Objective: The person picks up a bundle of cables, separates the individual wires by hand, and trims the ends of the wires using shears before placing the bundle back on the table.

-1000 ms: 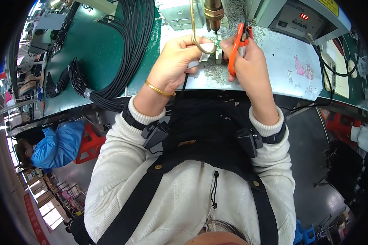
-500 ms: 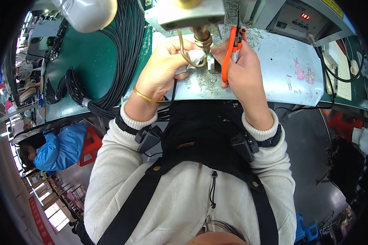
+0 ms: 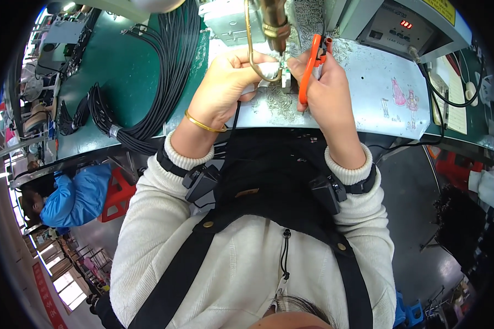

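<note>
My left hand (image 3: 225, 82) is closed at the soldering machine's tip (image 3: 282, 48), its fingers pinched together. A black cable (image 3: 236, 118) hangs down from under it. White material (image 3: 268, 70) shows at its fingertips; whether it covers the fingers or is held I cannot tell. My right hand (image 3: 328, 85) is wrapped round orange-handled cutters (image 3: 307, 79), tucked in the palm. Its thumb and forefinger reach to a tiny green part (image 3: 287, 69) beneath the tip. A bent brass-coloured tube (image 3: 251, 49) curves down in front of the left fingertips. A small metal block (image 3: 286, 83) stands between the hands.
Metallic scraps (image 3: 280, 107) litter the silvery work plate (image 3: 368, 104). Coiled black cables (image 3: 173, 71) lie on the green table at left. A control box (image 3: 398, 33) with a lit red display stands at right. A person in blue (image 3: 77, 194) sits beyond my left arm.
The metal block over the soldering shaft has gone out of view at the top; more shaft and a pale box show. Both hands stay by the tip, still gripping. The whole view has shifted slightly.
</note>
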{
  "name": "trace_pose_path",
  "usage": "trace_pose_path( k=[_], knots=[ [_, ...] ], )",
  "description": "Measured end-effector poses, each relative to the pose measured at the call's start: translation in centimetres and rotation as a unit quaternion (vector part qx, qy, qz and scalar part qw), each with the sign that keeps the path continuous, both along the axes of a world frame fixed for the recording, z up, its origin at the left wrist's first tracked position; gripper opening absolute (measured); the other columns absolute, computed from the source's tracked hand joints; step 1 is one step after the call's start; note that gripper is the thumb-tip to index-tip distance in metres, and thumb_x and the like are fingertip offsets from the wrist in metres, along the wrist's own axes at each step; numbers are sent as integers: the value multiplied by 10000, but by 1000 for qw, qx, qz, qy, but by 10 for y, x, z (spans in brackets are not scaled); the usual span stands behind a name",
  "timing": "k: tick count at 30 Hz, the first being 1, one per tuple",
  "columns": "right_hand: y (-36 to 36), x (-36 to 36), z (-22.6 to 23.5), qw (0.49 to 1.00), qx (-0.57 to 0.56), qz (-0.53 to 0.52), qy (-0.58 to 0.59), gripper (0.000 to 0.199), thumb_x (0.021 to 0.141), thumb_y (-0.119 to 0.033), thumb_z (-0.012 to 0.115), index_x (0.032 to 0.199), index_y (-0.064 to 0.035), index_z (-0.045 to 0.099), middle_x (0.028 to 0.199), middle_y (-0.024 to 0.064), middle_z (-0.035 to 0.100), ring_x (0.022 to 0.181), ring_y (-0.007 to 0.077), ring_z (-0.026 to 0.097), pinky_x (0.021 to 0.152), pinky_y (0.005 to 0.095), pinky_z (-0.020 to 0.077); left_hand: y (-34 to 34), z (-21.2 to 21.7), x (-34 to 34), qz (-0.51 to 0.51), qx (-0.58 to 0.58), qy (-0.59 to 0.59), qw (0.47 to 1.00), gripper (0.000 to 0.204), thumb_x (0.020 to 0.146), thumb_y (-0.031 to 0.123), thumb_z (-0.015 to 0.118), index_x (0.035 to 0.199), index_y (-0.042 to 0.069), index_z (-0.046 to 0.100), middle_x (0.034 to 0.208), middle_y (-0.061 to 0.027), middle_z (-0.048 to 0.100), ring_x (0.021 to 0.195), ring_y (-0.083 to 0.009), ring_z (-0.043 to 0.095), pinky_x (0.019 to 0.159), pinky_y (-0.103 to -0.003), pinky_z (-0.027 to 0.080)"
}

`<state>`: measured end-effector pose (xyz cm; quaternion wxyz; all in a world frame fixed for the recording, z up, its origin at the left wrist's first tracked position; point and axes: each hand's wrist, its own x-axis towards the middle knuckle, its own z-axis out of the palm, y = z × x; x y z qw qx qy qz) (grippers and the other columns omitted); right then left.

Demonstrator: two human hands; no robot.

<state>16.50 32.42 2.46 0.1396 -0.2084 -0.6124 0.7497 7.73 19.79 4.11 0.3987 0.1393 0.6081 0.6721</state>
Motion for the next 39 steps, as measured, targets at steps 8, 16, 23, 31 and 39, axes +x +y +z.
trace_pose_path(
  k=[8,16,23,31,39],
  knots=[
    [-9,34,7,999,1,20,43,125,827,-120,541,798,-16,478,580,8,440,378,69,400,348,189,316,-32,-4,23,-17,40,145,989,186,723,25,585,904,-14,583,886,-54,556,689,-93,512,576,-196,382],
    [-2,72,4,987,50,-111,104,115,857,-105,488,784,-19,463,626,32,441,387,69,377,338,166,303,-124,-37,-2,262,-389,655,593,385,667,113,674,1004,13,518,1007,-131,532,916,-276,521,792,-355,395],
    [-14,71,1,988,38,-110,104,125,863,-107,473,770,-31,438,618,33,417,383,69,355,332,165,296,-145,-29,-13,267,-383,531,707,499,623,195,733,1013,15,480,945,-129,561,887,-269,542,776,-338,409],
    [-35,72,-4,995,43,6,92,125,859,-104,490,781,-14,451,582,34,454,371,68,392,348,168,322,-173,6,-51,202,-214,224,929,432,664,122,705,1015,-9,492,885,-76,577,839,-147,549,740,-268,433],
    [-89,41,-6,968,-26,251,-11,136,844,-106,497,767,5,487,574,54,506,393,111,478,354,192,361,-180,7,-70,106,-229,367,895,399,690,142,678,1006,-48,525,868,-42,570,771,-111,538,710,-239,430]
  ],
)
